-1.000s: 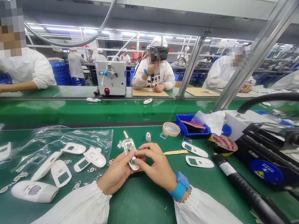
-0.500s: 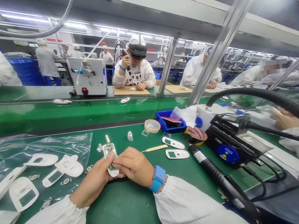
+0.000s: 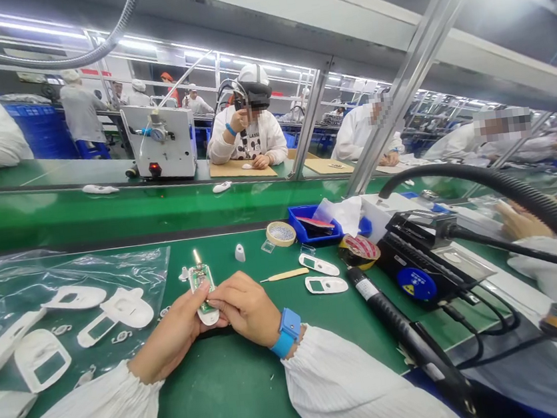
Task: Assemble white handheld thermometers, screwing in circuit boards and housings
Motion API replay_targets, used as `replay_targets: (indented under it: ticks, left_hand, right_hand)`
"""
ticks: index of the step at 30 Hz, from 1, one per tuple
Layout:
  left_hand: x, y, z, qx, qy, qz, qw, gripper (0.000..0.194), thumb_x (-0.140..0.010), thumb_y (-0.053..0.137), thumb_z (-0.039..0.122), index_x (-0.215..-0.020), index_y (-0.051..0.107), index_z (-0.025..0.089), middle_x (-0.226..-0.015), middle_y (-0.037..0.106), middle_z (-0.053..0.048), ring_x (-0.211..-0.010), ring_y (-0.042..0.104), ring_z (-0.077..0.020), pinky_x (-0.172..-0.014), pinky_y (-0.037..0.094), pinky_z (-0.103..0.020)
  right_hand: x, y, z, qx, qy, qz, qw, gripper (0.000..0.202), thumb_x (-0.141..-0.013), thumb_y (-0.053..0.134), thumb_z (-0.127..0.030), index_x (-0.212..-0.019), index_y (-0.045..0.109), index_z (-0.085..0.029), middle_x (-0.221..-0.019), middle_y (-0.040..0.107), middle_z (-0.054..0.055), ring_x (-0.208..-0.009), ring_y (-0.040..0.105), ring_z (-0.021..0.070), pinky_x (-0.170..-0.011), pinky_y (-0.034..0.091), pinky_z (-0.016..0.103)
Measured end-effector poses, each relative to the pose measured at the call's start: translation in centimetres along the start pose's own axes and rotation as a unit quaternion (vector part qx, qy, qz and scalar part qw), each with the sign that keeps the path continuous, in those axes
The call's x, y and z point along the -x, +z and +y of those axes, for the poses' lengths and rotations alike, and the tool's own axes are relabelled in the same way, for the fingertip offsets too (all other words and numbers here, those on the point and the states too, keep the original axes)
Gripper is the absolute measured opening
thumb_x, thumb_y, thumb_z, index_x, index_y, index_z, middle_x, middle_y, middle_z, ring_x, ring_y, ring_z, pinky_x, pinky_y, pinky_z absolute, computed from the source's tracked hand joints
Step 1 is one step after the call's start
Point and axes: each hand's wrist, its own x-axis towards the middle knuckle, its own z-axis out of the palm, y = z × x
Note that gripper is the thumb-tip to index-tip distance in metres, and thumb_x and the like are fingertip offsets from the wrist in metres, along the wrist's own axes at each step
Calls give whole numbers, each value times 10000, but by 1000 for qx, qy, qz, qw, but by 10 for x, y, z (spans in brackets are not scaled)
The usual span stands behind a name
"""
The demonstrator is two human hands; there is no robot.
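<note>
Left hand and right hand meet over the green surface. A small white case is held in the left hand, with a green board sitting inside it. Right fingertips touch the board's low right side; it is hard to tell if they pinch anything. Farther back, a blue tray has a flat red thing in it. White shells lie in or on a clear bag.
</note>
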Motion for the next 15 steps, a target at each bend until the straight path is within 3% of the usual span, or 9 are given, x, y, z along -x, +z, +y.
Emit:
replay_targets:
  ticks: [4, 7, 10, 13, 15]
  left_hand:
    - [-3, -3, -4, 31, 19, -7, 999, 186, -780, 564, 337, -772, 586, 152, -715, 632, -23, -664, 587, -138, -640, 509, -270]
    - [-6, -6, -4, 45, 22, -2, 999, 181, -787, 560, 310, -808, 594, 134, -725, 654, -53, -658, 609, -144, -650, 526, -273]
    - [-7, -8, 0, 30, 6, 29, 999, 233, -812, 522, 308, -851, 600, 92, -755, 674, -113, -670, 640, -172, -663, 542, -285]
    - [-5, -9, 8, 36, 1, 62, 997, 239, -832, 488, 279, -861, 594, 66, -774, 676, -140, -690, 653, -185, -665, 551, -283]
    - [-4, -10, 14, 45, 6, 69, 997, 239, -840, 473, 266, -862, 590, 59, -779, 675, -148, -693, 654, -184, -664, 553, -278]
  right_hand:
    - [-1, 3, -8, 24, 30, 4, 999, 185, -859, 451, -230, -864, 631, -187, -802, 646, 38, -767, 533, 137, -723, 482, 279]
    - [0, -16, -18, 43, 51, -3, 998, 194, -852, 473, -261, -974, 604, -188, -869, 654, 46, -807, 551, 150, -747, 480, 302]
    - [11, -64, -23, 95, 85, -3, 992, 208, -845, 489, -253, -1025, 583, -207, -913, 653, 44, -853, 559, 166, -763, 477, 325]
    - [40, -134, -16, 193, 114, 12, 974, 176, -839, 494, -238, -979, 597, -210, -896, 648, 55, -851, 569, 179, -748, 485, 338]
    - [68, -183, -3, 274, 135, -20, 952, 191, -839, 486, -266, -987, 596, -213, -916, 641, 71, -870, 574, 195, -757, 489, 353]
